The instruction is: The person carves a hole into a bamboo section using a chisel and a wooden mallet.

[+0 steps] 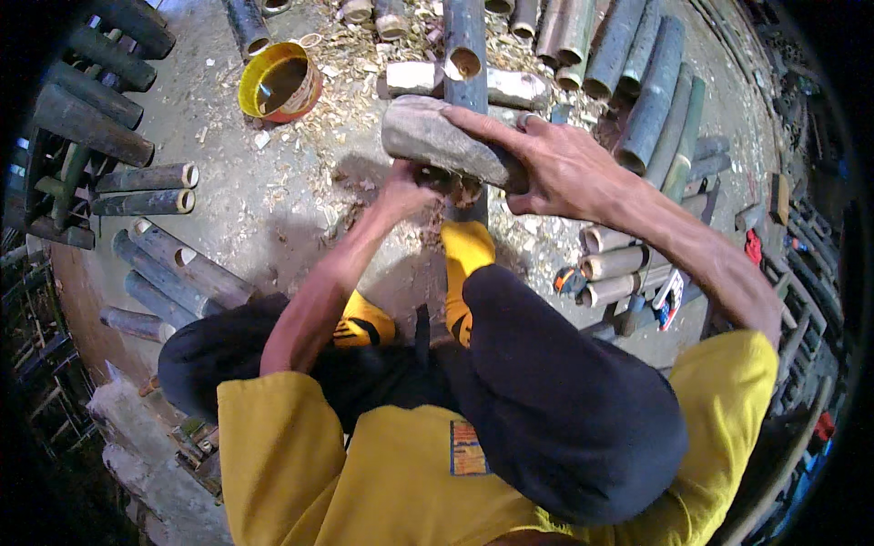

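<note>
My right hand [574, 168] is wrapped round the end of a thick, greyish, worn wooden block [442, 136], which is held above a dark bamboo tube [466, 36]. Just under the block, my left hand [407, 196] is closed close to the tube; what it grips is hidden by the block. The tube lies pointing away from me, with a round pale hole [462, 63] cut in its upper side. Its far part crosses a whitish bar [514, 88]. My foot in a yellow sock [466, 244] rests on or against its near end.
Wood chips cover the floor around the tube. A yellow and red bucket [280, 84] with dark contents stands at the far left. Cut bamboo tubes [655, 91] lie at the right, more tubes [187, 264] at the left. A blue-and-red handled tool [672, 296] lies right of my knee.
</note>
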`<state>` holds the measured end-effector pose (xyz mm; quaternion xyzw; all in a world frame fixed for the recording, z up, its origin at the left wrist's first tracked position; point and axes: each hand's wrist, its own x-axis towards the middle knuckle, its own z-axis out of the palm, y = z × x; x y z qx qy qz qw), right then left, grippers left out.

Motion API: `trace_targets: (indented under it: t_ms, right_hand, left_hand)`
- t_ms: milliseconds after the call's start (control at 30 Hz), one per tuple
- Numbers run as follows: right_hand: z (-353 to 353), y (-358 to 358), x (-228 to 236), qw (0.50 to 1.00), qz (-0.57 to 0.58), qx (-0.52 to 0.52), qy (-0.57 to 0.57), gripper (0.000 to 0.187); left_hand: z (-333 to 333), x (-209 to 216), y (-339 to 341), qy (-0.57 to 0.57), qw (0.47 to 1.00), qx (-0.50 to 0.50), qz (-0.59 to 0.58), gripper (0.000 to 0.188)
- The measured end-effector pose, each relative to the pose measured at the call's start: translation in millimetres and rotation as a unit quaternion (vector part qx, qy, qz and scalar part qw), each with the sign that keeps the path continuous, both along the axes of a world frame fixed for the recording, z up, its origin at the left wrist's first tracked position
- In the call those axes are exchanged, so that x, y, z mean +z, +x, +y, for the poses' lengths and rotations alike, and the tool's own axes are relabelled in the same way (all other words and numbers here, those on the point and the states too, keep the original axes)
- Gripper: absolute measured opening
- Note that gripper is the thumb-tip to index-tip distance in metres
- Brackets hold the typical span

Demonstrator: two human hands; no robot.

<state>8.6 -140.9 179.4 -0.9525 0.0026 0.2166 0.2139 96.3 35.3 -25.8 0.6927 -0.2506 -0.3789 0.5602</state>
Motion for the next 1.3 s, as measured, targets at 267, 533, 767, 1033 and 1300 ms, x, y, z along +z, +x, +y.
trace_targets:
  t_ms: [267,533,767,1033,1300]
  right_hand:
    - [-13.8,-34.9,-40.4,0.974,-0.066,-0.158,0.148,0.096]
    - [-30.2,-109.8,-42.2,0.855,-0.271,-0.426,0.120,0.095]
    - [-16.0,-164.2,-65.9,0.838,-0.218,-0.491,0.100,0.097]
    - [-8.9,-181.3,-69.3,0.812,-0.213,-0.525,0.138,0.097]
    - [13.3,-156.0,-57.8,0.782,-0.326,-0.528,0.057,0.102]
  left_hand:
    - [-43.5,-4.3,1.7,0.000,1.000,0.012,-0.024,0.038]
    - [-59.4,17.5,-88.4,-0.179,0.948,0.072,-0.252,0.032]
    - [-68.2,20.4,-109.2,-0.117,0.953,0.035,-0.277,0.050]
    - [-72.0,24.8,-108.7,-0.106,0.955,0.038,-0.275,0.051]
    - [-72.2,28.9,-93.5,-0.079,0.969,0.060,-0.228,0.034]
